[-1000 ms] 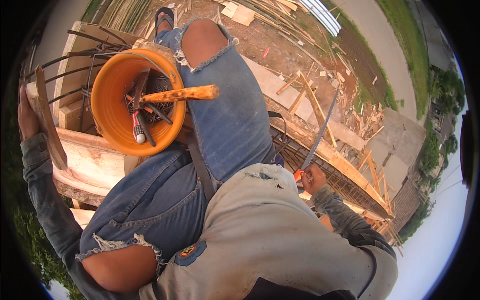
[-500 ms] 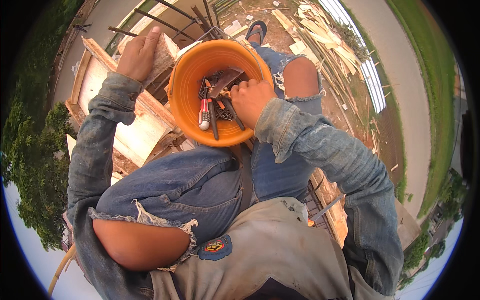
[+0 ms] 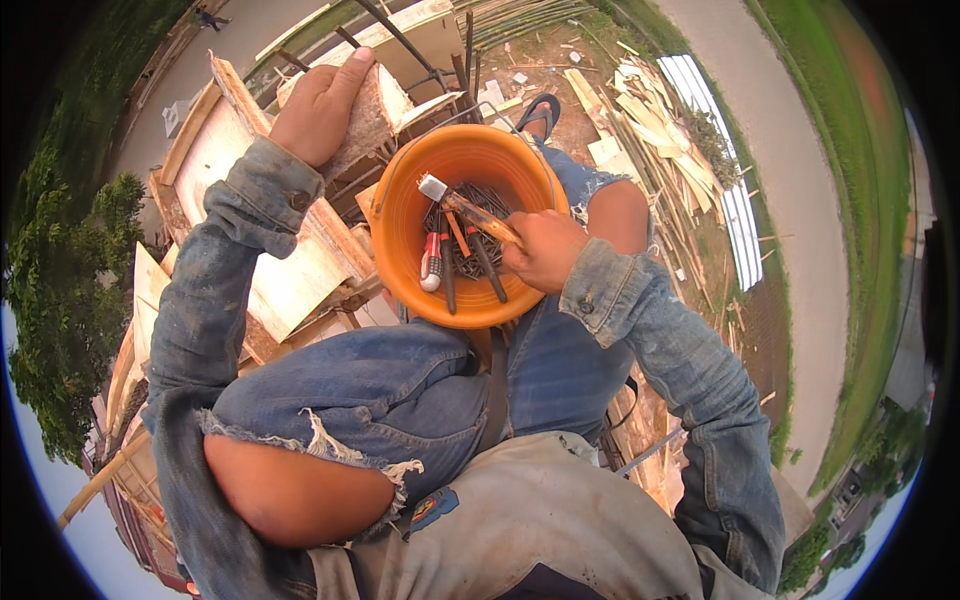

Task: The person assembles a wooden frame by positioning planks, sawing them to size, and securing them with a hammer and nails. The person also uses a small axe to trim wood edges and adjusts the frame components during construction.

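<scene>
An orange bucket [image 3: 400, 265] stands between my legs. Nails [image 3: 470, 200], a red-and-clear-handled screwdriver [image 3: 432, 262], an orange pencil-like stick [image 3: 457, 232] and dark-handled pliers [image 3: 487, 263] lie inside it. Over the bucket, my right hand [image 3: 552, 250] is closed round the wooden handle of a hammer [image 3: 480, 216]; its bright metal head points up and left. My left hand [image 3: 322, 108] grips the top of a rough wooden beam [image 3: 372, 112] left of the bucket, thumb stretched out and the other fingers mostly hidden.
Wooden formwork panels [image 3: 285, 285] sit at my left, below my arm. Steel bars [image 3: 395, 35] stick out beyond the bucket. Far below lie scrap planks [image 3: 645, 130], white corrugated sheets [image 3: 715, 160] and a road [image 3: 790, 200]. My sandalled foot [image 3: 540, 117] is beyond the bucket.
My right hand has lifted the hammer from among the tools, and its head now shows above the nails. The whole view has shifted; my left hand stays on the beam.
</scene>
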Action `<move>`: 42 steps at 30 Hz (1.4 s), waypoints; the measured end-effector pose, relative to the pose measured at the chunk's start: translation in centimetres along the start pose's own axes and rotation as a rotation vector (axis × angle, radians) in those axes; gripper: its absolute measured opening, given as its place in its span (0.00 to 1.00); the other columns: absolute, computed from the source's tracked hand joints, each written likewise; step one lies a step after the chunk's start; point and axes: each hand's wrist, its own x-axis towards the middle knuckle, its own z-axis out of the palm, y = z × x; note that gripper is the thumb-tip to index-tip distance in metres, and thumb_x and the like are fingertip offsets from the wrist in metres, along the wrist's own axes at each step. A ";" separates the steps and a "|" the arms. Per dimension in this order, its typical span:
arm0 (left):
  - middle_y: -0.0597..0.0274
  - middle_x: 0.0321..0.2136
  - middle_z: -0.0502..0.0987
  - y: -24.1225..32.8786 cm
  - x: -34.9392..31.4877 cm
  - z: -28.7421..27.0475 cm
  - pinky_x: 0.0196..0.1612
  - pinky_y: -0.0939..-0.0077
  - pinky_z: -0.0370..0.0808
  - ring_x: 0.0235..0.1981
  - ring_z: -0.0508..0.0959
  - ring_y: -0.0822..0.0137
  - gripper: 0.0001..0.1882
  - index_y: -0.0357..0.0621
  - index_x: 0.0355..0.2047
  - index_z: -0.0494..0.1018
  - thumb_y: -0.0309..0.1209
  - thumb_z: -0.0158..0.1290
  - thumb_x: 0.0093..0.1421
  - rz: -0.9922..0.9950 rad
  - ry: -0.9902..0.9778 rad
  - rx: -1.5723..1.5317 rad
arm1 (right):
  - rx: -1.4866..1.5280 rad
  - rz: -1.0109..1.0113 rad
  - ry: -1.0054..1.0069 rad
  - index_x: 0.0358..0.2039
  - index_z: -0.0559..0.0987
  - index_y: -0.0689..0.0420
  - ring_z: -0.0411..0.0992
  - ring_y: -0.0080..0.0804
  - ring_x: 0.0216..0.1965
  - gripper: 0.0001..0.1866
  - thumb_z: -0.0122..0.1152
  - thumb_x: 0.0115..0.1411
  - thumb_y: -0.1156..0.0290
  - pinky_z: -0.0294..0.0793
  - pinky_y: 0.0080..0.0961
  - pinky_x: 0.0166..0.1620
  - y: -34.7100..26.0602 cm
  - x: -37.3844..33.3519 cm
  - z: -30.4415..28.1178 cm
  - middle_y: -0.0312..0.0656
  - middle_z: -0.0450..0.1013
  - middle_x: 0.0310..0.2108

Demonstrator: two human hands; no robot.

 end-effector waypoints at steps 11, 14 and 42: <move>0.38 0.38 0.76 2.0 -0.7 0.3 0.50 0.60 0.67 0.41 0.76 0.46 0.25 0.37 0.49 0.70 0.43 0.30 0.71 -0.028 -0.172 -0.114 | 0.819 -0.325 0.638 0.40 0.71 0.63 0.73 0.24 0.28 0.19 0.66 0.59 0.63 0.72 0.22 0.32 -2.4 -5.6 -0.6 0.38 0.73 0.24; 0.48 0.30 0.77 3.5 -1.9 2.5 0.44 0.68 0.68 0.32 0.73 0.63 0.35 0.32 0.33 0.75 0.54 0.33 0.69 -0.118 -0.447 -0.262 | 0.955 -0.359 0.816 0.40 0.69 0.63 0.72 0.23 0.33 0.20 0.67 0.58 0.64 0.72 0.20 0.38 -4.6 -3.5 -2.0 0.38 0.73 0.28; 0.44 0.31 0.79 -7.0 6.3 -5.9 0.39 0.64 0.78 0.30 0.81 0.55 0.34 0.36 0.46 0.75 0.49 0.59 0.43 -0.078 0.217 0.078 | 0.864 -0.270 0.833 0.45 0.72 0.64 0.61 0.15 0.14 0.19 0.48 0.69 0.59 0.59 0.14 0.15 -1.7 0.5 -11.3 0.32 0.64 0.19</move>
